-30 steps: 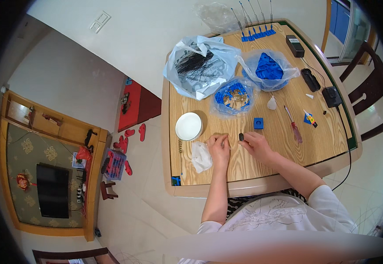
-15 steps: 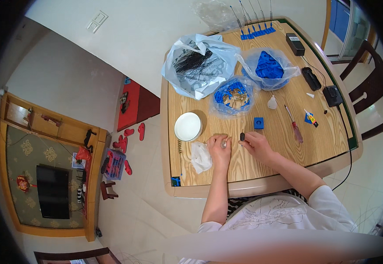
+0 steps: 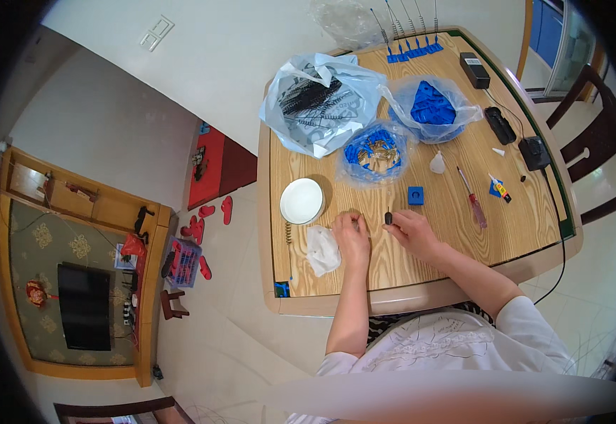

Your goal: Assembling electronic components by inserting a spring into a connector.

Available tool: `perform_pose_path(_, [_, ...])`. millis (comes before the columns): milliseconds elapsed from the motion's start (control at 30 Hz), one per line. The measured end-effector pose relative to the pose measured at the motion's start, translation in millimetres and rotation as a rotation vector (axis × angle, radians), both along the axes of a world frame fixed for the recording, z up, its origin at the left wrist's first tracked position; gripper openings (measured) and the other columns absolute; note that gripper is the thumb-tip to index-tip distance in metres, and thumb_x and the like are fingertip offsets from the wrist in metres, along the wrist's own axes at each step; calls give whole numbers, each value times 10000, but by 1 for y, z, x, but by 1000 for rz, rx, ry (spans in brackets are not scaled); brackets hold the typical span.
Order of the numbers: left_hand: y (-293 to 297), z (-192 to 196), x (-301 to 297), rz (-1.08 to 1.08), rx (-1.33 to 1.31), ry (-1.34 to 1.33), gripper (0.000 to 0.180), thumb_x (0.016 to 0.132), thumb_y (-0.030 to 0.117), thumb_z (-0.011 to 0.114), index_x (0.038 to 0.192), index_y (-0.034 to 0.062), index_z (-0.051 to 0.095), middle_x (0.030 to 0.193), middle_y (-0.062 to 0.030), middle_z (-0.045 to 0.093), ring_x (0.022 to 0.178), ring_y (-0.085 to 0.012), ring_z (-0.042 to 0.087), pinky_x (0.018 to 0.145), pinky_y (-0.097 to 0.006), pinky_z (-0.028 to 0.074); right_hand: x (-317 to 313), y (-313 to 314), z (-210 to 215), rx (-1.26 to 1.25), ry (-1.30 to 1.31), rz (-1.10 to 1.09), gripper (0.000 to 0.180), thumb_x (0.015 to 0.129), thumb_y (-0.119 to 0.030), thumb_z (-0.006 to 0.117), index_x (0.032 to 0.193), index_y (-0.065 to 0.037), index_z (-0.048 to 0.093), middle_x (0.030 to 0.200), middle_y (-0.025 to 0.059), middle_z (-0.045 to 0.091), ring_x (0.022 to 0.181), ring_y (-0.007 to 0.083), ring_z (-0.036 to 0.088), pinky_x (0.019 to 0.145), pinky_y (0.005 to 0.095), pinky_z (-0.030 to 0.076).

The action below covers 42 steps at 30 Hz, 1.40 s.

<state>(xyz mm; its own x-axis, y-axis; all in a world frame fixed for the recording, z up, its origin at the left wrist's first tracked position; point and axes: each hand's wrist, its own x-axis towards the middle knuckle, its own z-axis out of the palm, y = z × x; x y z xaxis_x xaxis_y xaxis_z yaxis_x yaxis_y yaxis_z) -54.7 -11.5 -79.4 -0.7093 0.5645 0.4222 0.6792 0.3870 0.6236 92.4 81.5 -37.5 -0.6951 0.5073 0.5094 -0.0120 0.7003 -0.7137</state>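
Note:
My right hand (image 3: 414, 232) pinches a small black cylindrical piece (image 3: 388, 218) upright, with a thin metallic tip above it. My left hand (image 3: 351, 237) rests just left of it with its fingers curled down; what lies under them is hidden. A blue block with a round hole (image 3: 415, 196) sits beyond my right hand. Left of my left hand are a white bowl (image 3: 302, 201) and a crumpled white tissue (image 3: 323, 251). Past both hands, a clear bag of brass and blue parts (image 3: 373, 152) lies open.
Behind are a pale blue bag of black springs (image 3: 313, 99), a bag of blue parts (image 3: 433, 104) and a row of upright antenna-like springs (image 3: 414, 51). A screwdriver (image 3: 473, 201), glue tube (image 3: 500, 189) and black adapter (image 3: 534, 153) with its cable lie right.
The fingers of my left hand have curled over, hiding the small pale thing that showed at their tips. My right hand still holds the black piece, almost in the same place.

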Motion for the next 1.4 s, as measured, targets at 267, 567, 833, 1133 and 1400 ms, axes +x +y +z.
perform_pose_path(267, [1, 6, 4, -15, 3, 7, 45, 788, 80, 643, 820, 49, 639, 899, -114, 581, 910, -319, 527, 813, -418, 401, 1, 0, -2, 7, -3, -12, 182, 831, -123, 643, 769, -24, 504, 710, 133, 513, 671, 329, 540, 584, 419, 424])
perform_pose_path(567, [-5, 7, 9, -141, 63, 120, 152, 753, 24, 643, 888, 81, 682, 906, -73, 586, 924, -276, 529, 819, -392, 417, 2, 1, -5, 2, 4, -21, 192, 833, -138, 645, 771, -25, 504, 711, 130, 517, 676, 323, 541, 583, 416, 424])
perform_pose_path(833, [-14, 14, 21, -165, -59, 197, 150, 711, -4, 639, 843, 67, 652, 965, -96, 564, 930, -305, 518, 816, -406, 422, 3, 2, -2, -33, -8, -26, 196, 836, -143, 643, 770, -25, 501, 725, 132, 525, 685, 328, 544, 583, 416, 428])
perform_pose_path(1133, [-6, 12, 11, -97, 56, -93, 68, 762, 62, 675, 797, 27, 629, 881, -132, 579, 875, -328, 534, 777, -418, 421, 3, 1, -2, -17, 5, -15, 182, 831, -131, 648, 781, -24, 509, 729, 131, 526, 684, 330, 541, 587, 417, 427])
perform_pose_path(1400, [0, 7, -9, -90, -43, -148, 153, 744, 106, 738, 763, -14, 646, 804, -141, 596, 745, -293, 592, 687, -368, 471, 2, -1, -4, -18, 13, -9, 185, 828, -130, 652, 776, -26, 508, 714, 128, 512, 676, 326, 537, 587, 415, 426])
